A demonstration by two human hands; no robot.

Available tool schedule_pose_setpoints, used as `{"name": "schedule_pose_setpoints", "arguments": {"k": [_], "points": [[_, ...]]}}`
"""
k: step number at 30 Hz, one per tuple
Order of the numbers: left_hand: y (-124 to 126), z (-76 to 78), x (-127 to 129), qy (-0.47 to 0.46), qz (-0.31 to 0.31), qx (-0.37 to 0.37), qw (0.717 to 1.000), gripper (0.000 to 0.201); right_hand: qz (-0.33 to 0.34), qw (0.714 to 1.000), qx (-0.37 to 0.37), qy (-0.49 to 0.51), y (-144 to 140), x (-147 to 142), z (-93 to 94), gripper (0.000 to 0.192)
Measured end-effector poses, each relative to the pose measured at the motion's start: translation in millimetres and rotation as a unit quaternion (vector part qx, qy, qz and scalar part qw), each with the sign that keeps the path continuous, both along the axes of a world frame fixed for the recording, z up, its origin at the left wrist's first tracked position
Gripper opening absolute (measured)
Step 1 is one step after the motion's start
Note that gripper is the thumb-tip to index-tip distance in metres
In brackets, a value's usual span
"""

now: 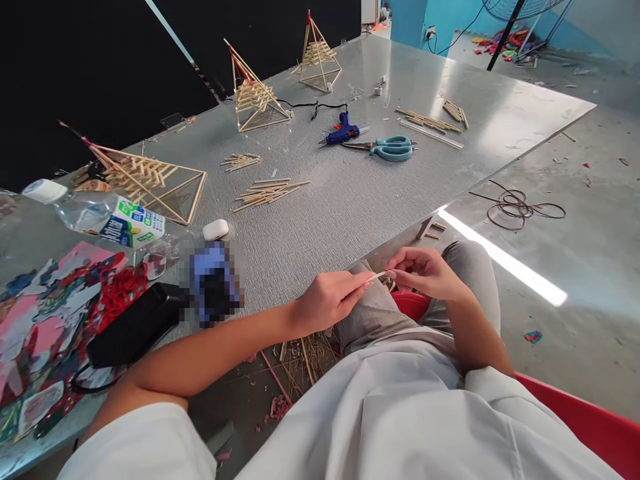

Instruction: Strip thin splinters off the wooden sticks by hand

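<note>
Over the lap, just off the table's near edge, the left hand and right hand pinch a thin wooden stick between closed fingertips, one at each end. Beyond them lie loose stick bundles, scissors and a blue glue gun. Three stick pyramids already stand built; many sticks remain unused, so the work looks partway through.

Pale wooden stick, teal scissors, blue glue gun, red chair, silver-grey textured table
</note>
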State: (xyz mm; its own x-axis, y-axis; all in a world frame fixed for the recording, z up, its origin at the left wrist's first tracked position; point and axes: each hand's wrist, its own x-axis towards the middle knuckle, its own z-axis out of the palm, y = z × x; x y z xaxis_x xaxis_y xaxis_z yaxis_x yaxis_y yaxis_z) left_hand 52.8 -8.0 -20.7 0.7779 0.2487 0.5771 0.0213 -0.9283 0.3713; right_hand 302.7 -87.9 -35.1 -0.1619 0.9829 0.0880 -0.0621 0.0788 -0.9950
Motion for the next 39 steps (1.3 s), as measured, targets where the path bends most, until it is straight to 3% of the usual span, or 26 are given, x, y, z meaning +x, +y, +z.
{"name": "schedule_pose_setpoints", "arguments": {"k": [5, 8, 17, 24, 32, 39], "points": [[3.6, 2.2, -2.5, 0.035, -0.008, 0.167, 0.985, 0.021, 0.06, 0.991, -0.1, 0.058, 0.9, 0.4, 1.0, 0.041], [5.2, 1.0, -3.3, 0.046, -0.014, 0.207, 0.977, 0.021, 0.072, 0.987, -0.13, 0.056, 2.8, -0.6, -1.0, 0.044], [7.1, -4.5, -7.3, 0.071, -0.019, 0.215, 0.974, 0.026, 0.069, 0.986, -0.143, 0.056, 4.0, -13.0, 1.1, 0.049], [6.5, 0.3, -4.4, 0.05, -0.019, 0.226, 0.973, 0.026, 0.165, 0.974, -0.134, 0.081, 2.5, 4.1, 3.9, 0.04], [6.6, -0.4, -6.1, 0.053, -0.035, 0.24, 0.969, 0.037, 0.152, 0.97, -0.154, 0.11, 3.6, -5.5, 3.3, 0.046], [7.1, 0.0, -5.0, 0.05, -0.033, 0.238, 0.969, 0.032, 0.091, 0.99, -0.105, 0.031, -1.5, -20.9, 0.9, 0.047]]}}
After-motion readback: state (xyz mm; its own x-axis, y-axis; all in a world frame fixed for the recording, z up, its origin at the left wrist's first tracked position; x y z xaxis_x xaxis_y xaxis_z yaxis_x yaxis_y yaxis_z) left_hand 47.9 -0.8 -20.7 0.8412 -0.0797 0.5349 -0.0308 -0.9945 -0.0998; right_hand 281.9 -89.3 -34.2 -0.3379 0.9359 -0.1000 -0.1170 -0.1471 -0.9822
